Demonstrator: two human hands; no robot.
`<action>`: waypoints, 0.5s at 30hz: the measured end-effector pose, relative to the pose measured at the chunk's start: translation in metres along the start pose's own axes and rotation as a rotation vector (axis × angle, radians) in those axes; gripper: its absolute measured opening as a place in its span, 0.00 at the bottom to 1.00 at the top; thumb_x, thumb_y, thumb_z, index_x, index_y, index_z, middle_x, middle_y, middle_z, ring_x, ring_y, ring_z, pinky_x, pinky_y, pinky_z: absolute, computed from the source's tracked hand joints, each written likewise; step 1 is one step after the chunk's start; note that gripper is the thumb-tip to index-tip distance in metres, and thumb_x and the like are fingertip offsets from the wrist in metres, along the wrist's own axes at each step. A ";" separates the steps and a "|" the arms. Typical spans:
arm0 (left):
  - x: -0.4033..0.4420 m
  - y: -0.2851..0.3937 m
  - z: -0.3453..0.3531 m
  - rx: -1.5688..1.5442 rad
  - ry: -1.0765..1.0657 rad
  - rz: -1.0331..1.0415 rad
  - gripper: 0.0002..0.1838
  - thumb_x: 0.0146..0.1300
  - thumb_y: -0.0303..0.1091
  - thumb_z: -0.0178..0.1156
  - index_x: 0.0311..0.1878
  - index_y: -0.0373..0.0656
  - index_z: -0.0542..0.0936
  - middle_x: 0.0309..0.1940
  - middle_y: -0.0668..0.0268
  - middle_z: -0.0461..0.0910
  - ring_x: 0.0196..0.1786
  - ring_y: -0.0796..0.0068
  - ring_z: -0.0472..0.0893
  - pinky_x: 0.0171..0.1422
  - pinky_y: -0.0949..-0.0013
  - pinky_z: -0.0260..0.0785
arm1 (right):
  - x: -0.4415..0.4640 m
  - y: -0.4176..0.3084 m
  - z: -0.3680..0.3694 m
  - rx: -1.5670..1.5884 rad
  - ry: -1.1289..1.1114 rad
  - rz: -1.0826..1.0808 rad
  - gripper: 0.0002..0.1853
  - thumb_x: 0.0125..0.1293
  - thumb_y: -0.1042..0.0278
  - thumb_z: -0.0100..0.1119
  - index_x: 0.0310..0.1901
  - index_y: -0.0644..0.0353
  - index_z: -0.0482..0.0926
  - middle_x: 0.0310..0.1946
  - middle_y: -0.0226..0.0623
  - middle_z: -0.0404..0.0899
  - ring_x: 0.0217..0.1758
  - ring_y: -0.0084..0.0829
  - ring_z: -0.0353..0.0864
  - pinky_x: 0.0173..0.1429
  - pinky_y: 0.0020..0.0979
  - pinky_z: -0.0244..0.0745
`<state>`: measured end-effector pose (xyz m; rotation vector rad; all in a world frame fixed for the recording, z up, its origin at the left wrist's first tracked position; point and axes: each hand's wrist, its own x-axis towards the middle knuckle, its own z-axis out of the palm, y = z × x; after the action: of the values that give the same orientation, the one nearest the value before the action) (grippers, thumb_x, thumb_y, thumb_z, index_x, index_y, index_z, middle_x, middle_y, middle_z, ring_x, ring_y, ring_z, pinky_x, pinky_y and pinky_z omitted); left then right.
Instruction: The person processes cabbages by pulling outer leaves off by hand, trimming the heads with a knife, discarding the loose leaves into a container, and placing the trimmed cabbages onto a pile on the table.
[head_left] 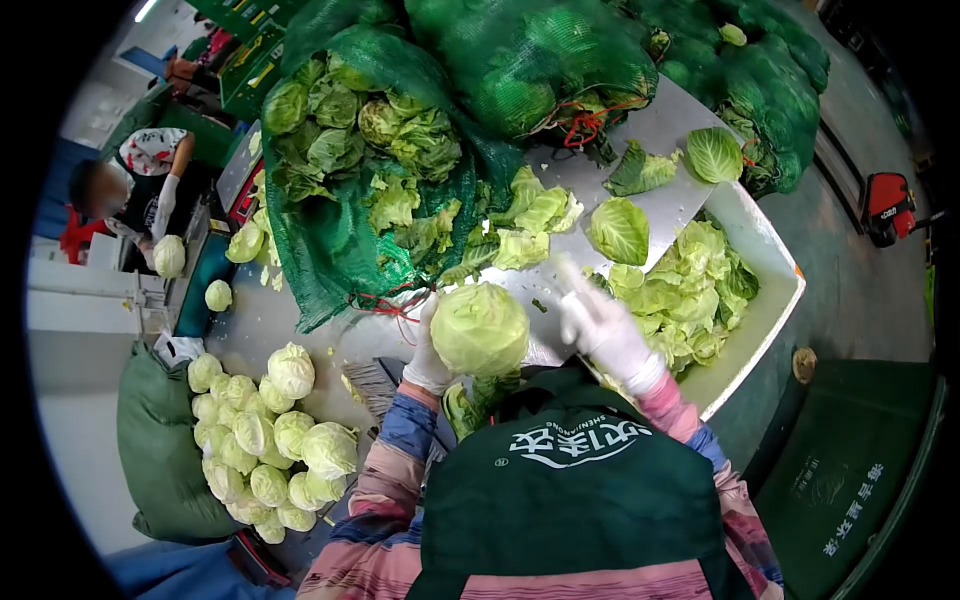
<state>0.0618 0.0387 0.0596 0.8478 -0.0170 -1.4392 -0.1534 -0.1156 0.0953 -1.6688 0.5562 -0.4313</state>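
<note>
My left hand [428, 350], in a white glove, is closed around the left side of a pale green cabbage [482, 328]. Just right of this head, my gloved right hand [606, 338] is apart from it; motion smears its fingers, so whether they hold anything cannot be made out. Beyond both hands, loose outer leaves [525, 225] lie on the metal table [665, 125]. A green mesh bag [300, 240] lies open with cabbages and leaves in it. Right of my right hand, a white foam box [775, 285] holds many stripped leaves.
Trimmed cabbages [255, 435] are heaped at the left beside a green sack [165, 455]. Full mesh bags [540, 60] stand at the back. A brush [370, 385] lies near my left forearm. At the far left another person [150, 190] handles a cabbage. A green bin [850, 470] stands at right.
</note>
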 end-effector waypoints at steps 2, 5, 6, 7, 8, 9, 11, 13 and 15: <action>0.000 -0.001 0.005 -0.030 -0.090 -0.067 0.40 0.64 0.66 0.45 0.70 0.45 0.63 0.66 0.58 0.68 0.65 0.58 0.71 0.69 0.54 0.63 | -0.003 -0.024 0.018 -0.240 -0.103 -0.154 0.33 0.70 0.60 0.53 0.73 0.50 0.54 0.20 0.37 0.76 0.22 0.34 0.77 0.32 0.32 0.72; 0.000 -0.008 -0.004 -0.048 -0.034 -0.040 0.40 0.64 0.66 0.46 0.69 0.45 0.63 0.66 0.58 0.68 0.65 0.58 0.71 0.69 0.54 0.64 | -0.005 -0.035 0.023 -0.566 -0.140 -0.151 0.33 0.69 0.54 0.52 0.72 0.49 0.55 0.23 0.43 0.77 0.24 0.47 0.77 0.30 0.40 0.72; 0.001 -0.010 -0.005 -0.034 -0.020 -0.021 0.40 0.64 0.65 0.47 0.70 0.45 0.62 0.66 0.58 0.67 0.65 0.58 0.71 0.68 0.53 0.64 | -0.005 -0.032 0.023 -0.567 -0.142 -0.150 0.33 0.69 0.54 0.52 0.72 0.49 0.55 0.23 0.43 0.77 0.24 0.47 0.77 0.30 0.40 0.72; 0.000 -0.010 -0.007 -0.037 -0.020 -0.020 0.40 0.64 0.65 0.47 0.70 0.45 0.62 0.66 0.58 0.67 0.65 0.58 0.71 0.68 0.53 0.64 | -0.004 -0.027 0.024 -0.557 -0.122 -0.177 0.31 0.69 0.54 0.51 0.72 0.48 0.56 0.22 0.43 0.77 0.23 0.47 0.77 0.30 0.40 0.72; 0.000 -0.011 -0.011 -0.007 -0.014 -0.031 0.39 0.64 0.65 0.47 0.69 0.45 0.63 0.66 0.58 0.67 0.65 0.58 0.71 0.68 0.53 0.64 | -0.003 -0.025 0.024 -0.547 -0.101 -0.205 0.30 0.70 0.54 0.50 0.71 0.46 0.58 0.22 0.42 0.77 0.23 0.46 0.77 0.30 0.41 0.72; 0.000 -0.011 -0.013 0.024 -0.009 -0.042 0.39 0.64 0.64 0.48 0.69 0.45 0.63 0.65 0.58 0.68 0.65 0.58 0.71 0.69 0.53 0.63 | -0.003 -0.024 0.022 -0.548 -0.103 -0.204 0.30 0.70 0.54 0.50 0.71 0.46 0.58 0.22 0.42 0.77 0.23 0.46 0.77 0.30 0.41 0.72; 0.001 -0.011 -0.015 0.039 -0.040 -0.034 0.39 0.64 0.64 0.48 0.69 0.45 0.63 0.65 0.58 0.68 0.65 0.58 0.70 0.69 0.53 0.63 | -0.002 -0.023 0.015 -0.672 -0.174 -0.157 0.25 0.70 0.56 0.50 0.68 0.43 0.64 0.23 0.42 0.77 0.24 0.47 0.77 0.29 0.41 0.72; 0.003 -0.012 -0.018 0.058 -0.075 -0.032 0.39 0.64 0.64 0.48 0.68 0.45 0.64 0.65 0.57 0.68 0.65 0.59 0.70 0.69 0.53 0.63 | 0.001 0.012 0.006 -0.406 0.083 -0.038 0.17 0.71 0.58 0.49 0.57 0.53 0.75 0.23 0.35 0.79 0.25 0.34 0.78 0.25 0.34 0.71; 0.002 -0.016 -0.026 -0.038 -0.163 0.006 0.39 0.64 0.65 0.47 0.68 0.45 0.64 0.65 0.57 0.68 0.66 0.59 0.69 0.70 0.53 0.62 | 0.007 0.011 -0.013 0.162 0.250 0.307 0.22 0.74 0.56 0.46 0.64 0.56 0.69 0.18 0.22 0.70 0.16 0.13 0.64 0.21 0.19 0.62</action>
<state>0.0608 0.0514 0.0318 0.6970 -0.1151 -1.4952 -0.1566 -0.1314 0.0862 -1.3545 0.9230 -0.4492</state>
